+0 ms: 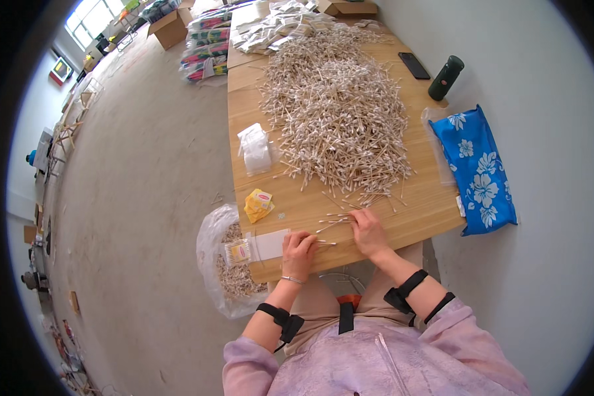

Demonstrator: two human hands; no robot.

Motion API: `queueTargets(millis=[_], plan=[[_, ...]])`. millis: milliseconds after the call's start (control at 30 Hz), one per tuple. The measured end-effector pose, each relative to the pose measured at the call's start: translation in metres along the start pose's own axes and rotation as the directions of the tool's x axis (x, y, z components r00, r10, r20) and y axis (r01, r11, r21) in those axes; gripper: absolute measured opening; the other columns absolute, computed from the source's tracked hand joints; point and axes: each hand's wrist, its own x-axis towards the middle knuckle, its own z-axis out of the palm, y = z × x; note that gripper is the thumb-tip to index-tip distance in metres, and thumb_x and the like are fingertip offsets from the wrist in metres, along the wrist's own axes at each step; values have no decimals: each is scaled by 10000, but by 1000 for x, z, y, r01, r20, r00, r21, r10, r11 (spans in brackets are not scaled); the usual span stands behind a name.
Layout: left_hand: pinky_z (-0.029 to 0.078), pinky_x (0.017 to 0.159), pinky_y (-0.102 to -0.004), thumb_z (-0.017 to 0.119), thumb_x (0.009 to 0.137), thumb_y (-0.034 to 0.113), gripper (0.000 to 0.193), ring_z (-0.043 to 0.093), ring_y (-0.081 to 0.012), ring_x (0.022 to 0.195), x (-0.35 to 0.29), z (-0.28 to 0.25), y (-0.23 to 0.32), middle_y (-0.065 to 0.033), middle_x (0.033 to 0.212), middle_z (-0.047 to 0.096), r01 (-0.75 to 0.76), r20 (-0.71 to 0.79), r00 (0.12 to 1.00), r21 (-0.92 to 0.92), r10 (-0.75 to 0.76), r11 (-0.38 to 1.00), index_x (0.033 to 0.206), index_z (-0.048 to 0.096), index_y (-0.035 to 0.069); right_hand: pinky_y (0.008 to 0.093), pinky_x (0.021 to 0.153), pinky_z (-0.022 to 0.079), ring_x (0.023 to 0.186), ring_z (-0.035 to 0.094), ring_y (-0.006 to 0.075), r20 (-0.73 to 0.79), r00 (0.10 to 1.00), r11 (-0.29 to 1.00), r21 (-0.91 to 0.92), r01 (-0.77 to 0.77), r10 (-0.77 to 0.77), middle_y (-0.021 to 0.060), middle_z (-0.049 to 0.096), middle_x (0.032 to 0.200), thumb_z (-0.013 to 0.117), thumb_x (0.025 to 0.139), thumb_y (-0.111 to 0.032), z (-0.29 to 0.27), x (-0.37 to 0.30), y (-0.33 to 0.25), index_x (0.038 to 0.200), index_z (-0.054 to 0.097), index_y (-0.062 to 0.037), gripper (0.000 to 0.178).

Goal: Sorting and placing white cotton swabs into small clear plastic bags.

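In the head view, the left hand [299, 254] seems to pinch cotton swabs [327, 243] near the table's [416, 218] front edge; the right hand [368, 232] touches others, its grip unclear to me. One filled packet [237, 251] is done; a large heap [340, 105] lies loose.

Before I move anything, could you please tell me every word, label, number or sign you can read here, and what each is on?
No text can be read clearly enough to quote.
Yellow cards: print on a red-and-white patch, too small to read.
Swab pack with a yellow label: too small to read.
Dark green bottle: a small mark, too small to make out.
Blue pack: white flowers, no lettering I can make out.
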Motion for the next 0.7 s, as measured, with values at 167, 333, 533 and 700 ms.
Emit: queueTargets(millis=[167, 333, 533, 700], plan=[[438, 874, -384, 722, 722, 72, 231, 521, -289, 985, 4, 6, 7, -72, 1004, 597, -46, -43, 998, -35, 44, 998, 947, 674, 94, 408, 835, 464, 984, 559, 338, 31, 988, 976, 167, 141, -148, 129, 569, 1023, 601, 777, -19, 14, 2, -21, 1056, 604, -65, 283], [435, 890, -393, 725, 724, 80, 312, 507, -301, 1030, 24, 1, 21, -84, 1072, 578, 31, -101, 994, -25, -33, 999, 1026, 650, 90, 391, 851, 452, 984, 539, 320, -88, 996, 999, 18, 31, -29, 109, 545, 1030, 642, 751, -26, -2, 4, -9, 1055, 610, -58, 308], [438, 888, -400, 732, 720, 86, 282, 517, -300, 1019, 29, 11, 10, -78, 1045, 589, -38, 10, 999, -18, 38, 999, 991, 656, 80, 376, 851, 444, 965, 517, 297, -74, 996, 995, -89, 49, -55, 89, 552, 988, 675, 748, -61, -4, 6, -1, 997, 650, -62, 250], [454, 856, -390, 723, 730, 85, 199, 533, -294, 973, 23, 12, 8, -69, 994, 603, -64, 2, 998, -66, 65, 996, 921, 668, 73, 379, 832, 447, 935, 518, 286, -127, 992, 999, -44, 6, -12, 75, 564, 919, 689, 746, -84, 0, 13, 3, 900, 679, -72, 155]])
